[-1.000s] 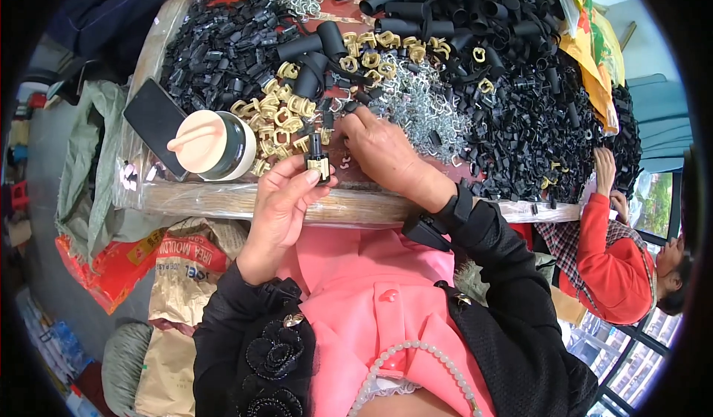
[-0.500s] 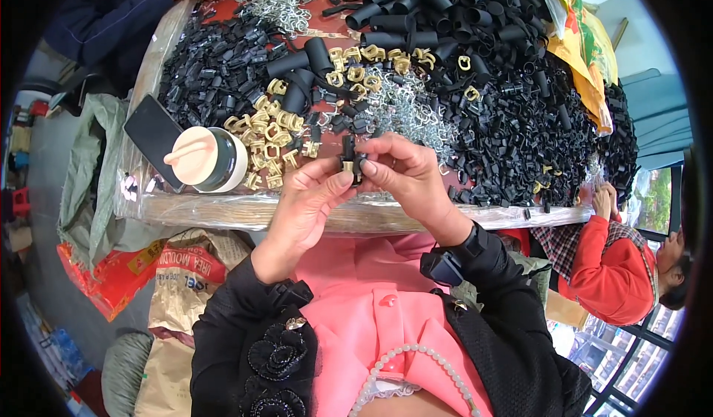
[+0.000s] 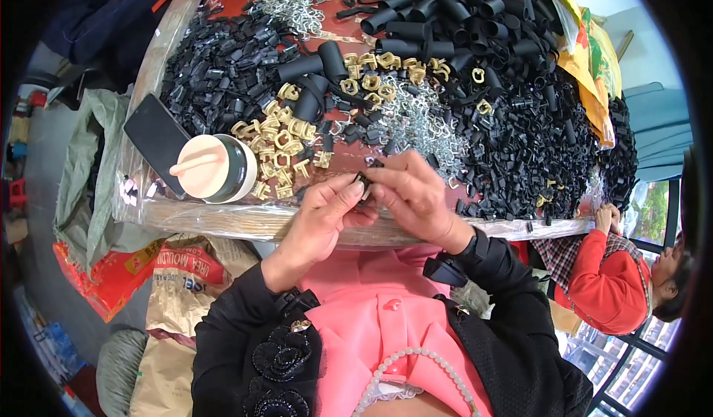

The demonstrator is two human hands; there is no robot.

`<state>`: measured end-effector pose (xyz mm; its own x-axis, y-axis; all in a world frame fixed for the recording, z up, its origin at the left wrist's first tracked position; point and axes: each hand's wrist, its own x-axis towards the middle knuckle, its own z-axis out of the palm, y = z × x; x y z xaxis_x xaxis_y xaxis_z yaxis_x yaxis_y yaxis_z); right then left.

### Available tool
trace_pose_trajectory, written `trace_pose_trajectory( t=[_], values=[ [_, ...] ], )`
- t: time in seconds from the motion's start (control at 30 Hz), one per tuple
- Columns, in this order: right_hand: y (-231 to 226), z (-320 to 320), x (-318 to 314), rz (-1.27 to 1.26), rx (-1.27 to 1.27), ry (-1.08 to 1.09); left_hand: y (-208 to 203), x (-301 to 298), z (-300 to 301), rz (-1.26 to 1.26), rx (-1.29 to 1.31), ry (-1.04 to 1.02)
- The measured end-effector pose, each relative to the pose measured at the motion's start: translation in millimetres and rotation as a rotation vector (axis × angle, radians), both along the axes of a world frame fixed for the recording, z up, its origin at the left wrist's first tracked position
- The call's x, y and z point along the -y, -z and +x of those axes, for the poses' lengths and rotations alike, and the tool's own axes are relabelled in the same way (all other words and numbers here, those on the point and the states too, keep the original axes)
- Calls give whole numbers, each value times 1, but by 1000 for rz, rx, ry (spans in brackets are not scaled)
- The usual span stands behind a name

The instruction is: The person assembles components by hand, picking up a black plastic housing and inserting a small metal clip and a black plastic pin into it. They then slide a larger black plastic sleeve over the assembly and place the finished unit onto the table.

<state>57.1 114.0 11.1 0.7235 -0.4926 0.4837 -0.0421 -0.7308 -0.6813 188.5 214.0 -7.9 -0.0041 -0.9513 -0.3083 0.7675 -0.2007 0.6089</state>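
Note:
Over the near edge of the table both hands meet around a small black plastic part [image 3: 363,184]. My left hand [image 3: 321,215] pinches it between thumb and fingers. My right hand [image 3: 413,200] holds its fingers closed at the part's other side, with a dark piece [image 3: 376,164] showing at the fingertips. Whether the two pieces are joined I cannot make out. Just beyond lie tan plastic clips [image 3: 285,141], silvery metal hooks [image 3: 423,120] and a heap of small black parts [image 3: 512,150].
A lidded cup [image 3: 215,170] and a dark phone [image 3: 157,135] stand at the left. Black tubes [image 3: 453,16] pile up at the far side, near a yellow bag [image 3: 587,68]. One person's sleeve [image 3: 111,16] is at far left, another person in red [image 3: 605,283] at right.
The view has shifted slightly, so the table sits lower and further right. My right fingers have closed in over the black part, and both hands remain together.

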Motion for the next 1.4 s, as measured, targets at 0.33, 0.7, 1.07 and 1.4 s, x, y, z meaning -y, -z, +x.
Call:
trace_pose_trajectory(
  t=[0.33, 0.7, 1.07, 1.4],
  values=[
    [5, 107, 142, -871, -472, -27, 16, 10, 12, -25, 112, 58],
    [-7, 73, 148, -529, -492, -226, 16, 10, 9, -4, 92, -13],
    [-64, -23, 83, -54, -506, -315, -13, 12, 4, 32, 36, -46],
    [-57, -68, 61, 17, -420, -275, -26, 11, -11, 44, 158, 41]
  ],
)
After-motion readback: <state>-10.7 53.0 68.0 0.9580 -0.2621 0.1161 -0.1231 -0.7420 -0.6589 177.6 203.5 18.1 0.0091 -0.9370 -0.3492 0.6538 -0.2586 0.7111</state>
